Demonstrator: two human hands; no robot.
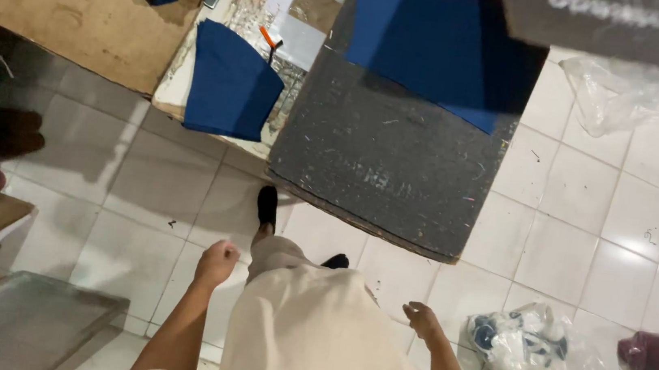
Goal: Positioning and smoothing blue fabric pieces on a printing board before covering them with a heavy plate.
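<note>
Blue cloth point(230, 85) lies untouched on the counter point(380, 166) at upper centre; our left hand point(217, 263) is fisted empty, our right hand point(423, 319) loosely open.

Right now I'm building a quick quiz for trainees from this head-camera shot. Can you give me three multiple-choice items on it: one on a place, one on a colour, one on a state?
1. Where does the folded blue cloth piece lie?
A. On the light worktable, left of the dark board
B. On the floor tiles
C. In the plastic bag

2. What colour is the fabric sheet spread on the dark board?
A. Red
B. Blue
C. White

3. What state are the person's hands in?
A. Both grip cloth
B. One holds scissors
C. Both hold nothing

Answers:
1 A: the cloth sits on the light worktable beside the board's left edge.
2 B: the sheet is deep blue against the dark grey board.
3 C: the left hand is loosely closed and the right hand hangs with fingers relaxed, both empty above the floor tiles.
</note>
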